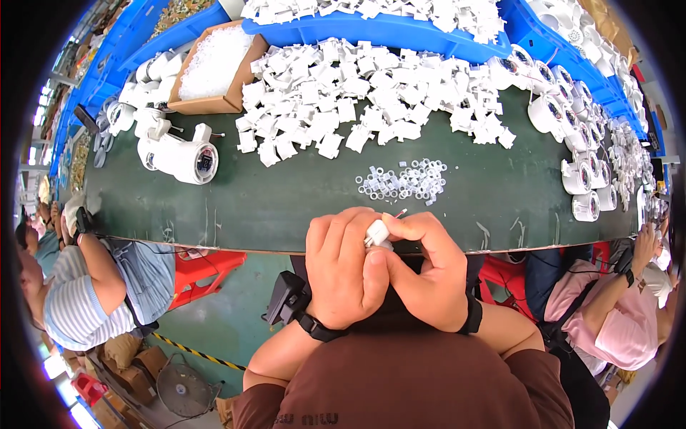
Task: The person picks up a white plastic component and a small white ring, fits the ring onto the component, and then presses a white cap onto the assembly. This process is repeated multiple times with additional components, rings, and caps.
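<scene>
Both hands meet in front of my chest at the table's near edge. Between them is a small white plastic part (377,232), with a thin reddish wire end sticking out near my right fingertips. My left hand (344,264) curls around its left side, and my right hand (431,266) pinches it from the right with thumb and forefinger. Fingers hide much of the part. Just beyond my hands lies a loose pile of small translucent rings (407,180). Farther back spreads a large heap of white plastic pieces (314,96).
White camera-like housings (184,159) stand at the left, with more housings (582,143) grouped at the right. A cardboard box (236,100) of clear small parts sits behind left. Blue bins (400,34) line the back of the green table (286,207). People (93,293) sit on both sides.
</scene>
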### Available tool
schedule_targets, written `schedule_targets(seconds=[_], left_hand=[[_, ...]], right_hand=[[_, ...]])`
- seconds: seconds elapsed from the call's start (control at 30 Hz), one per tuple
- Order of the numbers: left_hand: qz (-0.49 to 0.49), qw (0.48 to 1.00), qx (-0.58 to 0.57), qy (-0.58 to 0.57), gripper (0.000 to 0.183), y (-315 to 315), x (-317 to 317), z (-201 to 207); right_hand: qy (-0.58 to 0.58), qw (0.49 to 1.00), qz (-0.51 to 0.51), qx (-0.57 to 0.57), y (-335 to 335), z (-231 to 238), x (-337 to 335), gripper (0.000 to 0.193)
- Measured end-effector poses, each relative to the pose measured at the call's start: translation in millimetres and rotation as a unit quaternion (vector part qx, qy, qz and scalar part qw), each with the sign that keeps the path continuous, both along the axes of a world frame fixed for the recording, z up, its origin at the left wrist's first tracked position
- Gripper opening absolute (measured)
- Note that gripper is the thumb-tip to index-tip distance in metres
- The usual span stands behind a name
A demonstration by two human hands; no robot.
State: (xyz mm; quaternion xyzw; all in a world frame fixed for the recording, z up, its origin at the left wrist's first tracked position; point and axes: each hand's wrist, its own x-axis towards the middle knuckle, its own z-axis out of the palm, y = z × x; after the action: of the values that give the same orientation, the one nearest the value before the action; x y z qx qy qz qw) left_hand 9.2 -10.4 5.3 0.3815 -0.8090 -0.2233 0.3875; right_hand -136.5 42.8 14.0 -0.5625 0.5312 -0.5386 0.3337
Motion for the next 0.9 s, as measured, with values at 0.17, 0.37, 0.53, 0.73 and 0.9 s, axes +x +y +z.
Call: schedule_targets(seconds=[0.17, 0.37, 0.53, 0.73, 0.9], left_hand=[[-0.009, 0.999, 0.014, 0.028, 0.029, -5, 3, 3], [-0.059, 0.994, 0.043, 0.083, 0.027, -7, 6, 6], [-0.08, 0.996, -0.002, -0.03, 0.027, -11, 9, 18], [-0.077, 0.996, -0.011, -0.053, 0.029, -11, 3, 18], [-0.067, 0.997, -0.01, -0.041, 0.028, -10, 4, 17]], right_hand=[[-0.136, 0.987, 0.052, 0.061, -4, 2, -2, 0.034], [-0.059, 0.996, 0.039, 0.045, 2, 0, -16, 0.023], [0.189, 0.982, 0.025, -0.009, -5, 18, -47, 0.017], [0.271, 0.956, -0.095, 0.058, -22, 0, -81, 0.009], [0.312, 0.945, -0.098, 0.008, -26, -9, -78, 0.009]])
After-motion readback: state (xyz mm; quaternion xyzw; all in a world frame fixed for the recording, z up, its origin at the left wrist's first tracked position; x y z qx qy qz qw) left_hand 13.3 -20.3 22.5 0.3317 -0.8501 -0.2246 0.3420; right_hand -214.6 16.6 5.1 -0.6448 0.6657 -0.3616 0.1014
